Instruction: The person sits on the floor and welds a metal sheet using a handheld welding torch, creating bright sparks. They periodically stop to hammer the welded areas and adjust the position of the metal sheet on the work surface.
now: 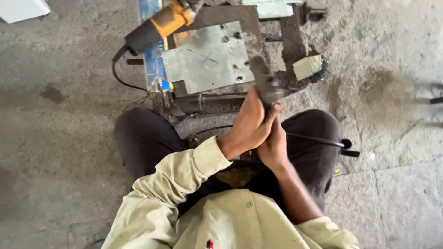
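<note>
While both hands meet over the lap, left hand (249,121) and right hand (272,143) have their grip closed around a dark grey tool handle (264,79), held upright at centre. Far of it lies a steel plate (205,57). Yellow-black grinder (159,25) far left, beside a blue printed strip (152,60). White box corner (23,9) far left on the floor.

Left hand (249,121) and right hand (272,138) press together, raised before the chest, fingers clenched.
</note>
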